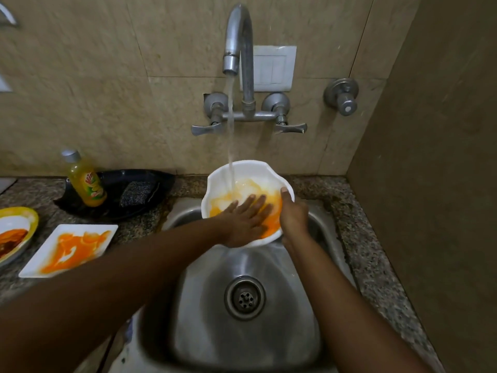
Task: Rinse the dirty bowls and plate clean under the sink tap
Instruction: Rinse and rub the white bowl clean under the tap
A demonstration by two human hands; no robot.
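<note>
Under tap (238, 39): right hand (293, 215) grips bowl (243, 173), left hand (246, 219) rubs inside.

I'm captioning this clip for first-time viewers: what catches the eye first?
The white bowl smeared orange, held over the sink under the running tap: the right hand grips its rim, the left hand rubs inside. Left on the counter, an orange-stained square plate waits.

Soap bottle (86, 181) and scrub pad (136, 193) on black tray (150, 179)
</note>
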